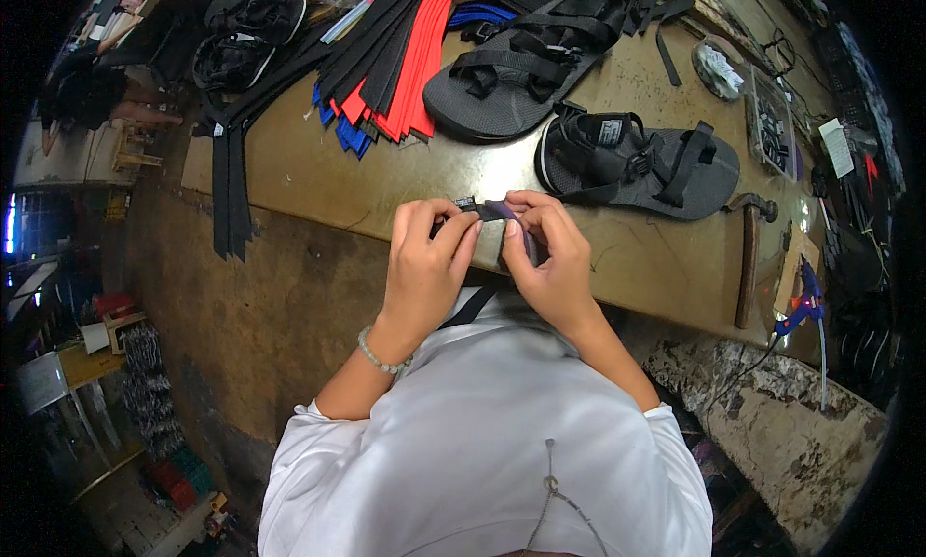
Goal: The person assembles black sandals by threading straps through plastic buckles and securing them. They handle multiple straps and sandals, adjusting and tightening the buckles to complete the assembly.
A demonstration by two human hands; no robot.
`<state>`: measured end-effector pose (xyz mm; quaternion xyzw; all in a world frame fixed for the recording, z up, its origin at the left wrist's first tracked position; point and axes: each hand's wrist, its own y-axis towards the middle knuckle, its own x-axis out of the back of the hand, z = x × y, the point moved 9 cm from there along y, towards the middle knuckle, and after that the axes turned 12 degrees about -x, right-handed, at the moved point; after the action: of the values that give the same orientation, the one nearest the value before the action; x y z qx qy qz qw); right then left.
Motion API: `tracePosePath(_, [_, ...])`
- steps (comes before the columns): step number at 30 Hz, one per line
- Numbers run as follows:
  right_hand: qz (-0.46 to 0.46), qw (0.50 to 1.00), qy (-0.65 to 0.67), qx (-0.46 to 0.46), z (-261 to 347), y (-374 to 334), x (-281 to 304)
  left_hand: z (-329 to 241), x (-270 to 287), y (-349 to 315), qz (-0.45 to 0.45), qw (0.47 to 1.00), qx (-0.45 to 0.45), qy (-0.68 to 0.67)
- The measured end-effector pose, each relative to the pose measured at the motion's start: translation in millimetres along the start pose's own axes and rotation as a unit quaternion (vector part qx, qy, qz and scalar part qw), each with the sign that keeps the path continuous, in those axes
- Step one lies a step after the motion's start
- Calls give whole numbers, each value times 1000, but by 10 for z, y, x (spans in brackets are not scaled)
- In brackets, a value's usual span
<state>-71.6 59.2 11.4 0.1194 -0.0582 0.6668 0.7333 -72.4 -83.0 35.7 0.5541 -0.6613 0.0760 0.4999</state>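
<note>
Both my hands meet over the front edge of the worktable (386,200). My left hand (425,244) pinches a short black webbing strap with a small black buckle (466,204) at its end. The other end of the strap (497,211), which looks dark purple, is pinched between the thumb and fingers of my right hand (550,246). Beyond my right hand lies a black strappy sandal (666,166), sole down. Another black sandal (521,75) lies farther back, its toe toward me. Part of the strap is hidden behind my fingers.
Bundles of black webbing (367,60), red webbing (420,65) and blue webbing (352,135) lie at the back left. Black strips (230,190) hang over the edge. On the right are a round tub (719,70), a clear box of buckles (772,128), a clamp (748,258) and a blue glue gun (803,301).
</note>
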Motion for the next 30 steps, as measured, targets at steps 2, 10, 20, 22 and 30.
tracePosePath(2, [6, 1000, 18, 0, -11, 7, 16, -1, 3, -12, -7, 1000, -6, -6])
tracePosePath(10, [3, 1000, -14, 12, 9, 0, -2, 109, 1, -24, -26, 999, 28, -2])
tracePosePath(20, [-21, 1000, -13, -9, -36, -17, 17, 175, 45, 44, 10, 993, 96, -61])
tracePosePath(22, [-18, 1000, -2, -25, -61, -20, 18, 82, 9, 108, 50, 997, 43, -43])
tracePosePath(30, [-23, 995, 55, -73, -128, -16, 21, 136, -104, 336, 170, 983, -22, -65])
